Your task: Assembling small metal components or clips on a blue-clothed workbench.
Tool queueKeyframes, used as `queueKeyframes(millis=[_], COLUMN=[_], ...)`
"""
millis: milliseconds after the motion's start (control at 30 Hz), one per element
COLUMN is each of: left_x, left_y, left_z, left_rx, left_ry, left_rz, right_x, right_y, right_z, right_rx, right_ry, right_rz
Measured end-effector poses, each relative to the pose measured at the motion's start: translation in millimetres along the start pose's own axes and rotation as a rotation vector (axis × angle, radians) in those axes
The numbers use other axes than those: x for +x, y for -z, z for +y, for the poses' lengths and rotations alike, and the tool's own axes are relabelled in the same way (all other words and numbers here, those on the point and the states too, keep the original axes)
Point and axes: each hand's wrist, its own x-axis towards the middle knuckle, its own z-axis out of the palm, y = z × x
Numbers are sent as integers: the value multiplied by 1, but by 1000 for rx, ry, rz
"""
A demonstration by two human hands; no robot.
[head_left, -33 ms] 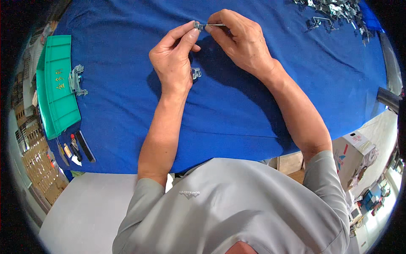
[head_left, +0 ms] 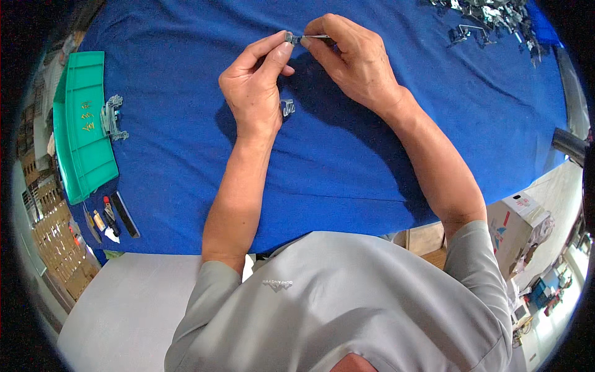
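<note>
Near the far side of the blue cloth, my left hand pinches a small shiny metal bracket between thumb and fingertips. My right hand is closed on a thin metal rod, whose near end meets or almost meets the bracket; whether they are joined is too small to tell. Another small metal bracket lies on the cloth beside my left wrist, partly hidden by it.
A green plastic tray stands at the left, with several metal parts against its right side. Pens and a dark flat strip lie below it. A heap of metal pieces covers the far right corner. A carton sits beyond the table's right edge.
</note>
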Motion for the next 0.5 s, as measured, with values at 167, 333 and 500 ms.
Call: queueKeyframes(millis=[167, 333, 500], left_x=[0, 1, 2], left_y=[2, 4, 5], left_z=[2, 1, 0], left_rx=[51, 100, 88], left_ry=[-49, -85, -61], left_rz=[-29, -59, -65], right_x=[0, 1, 2], right_y=[0, 1, -1], right_z=[0, -2, -8], right_rx=[-33, -154, 18], right_ry=[-38, -133, -79], right_rz=[-25, -119, 15])
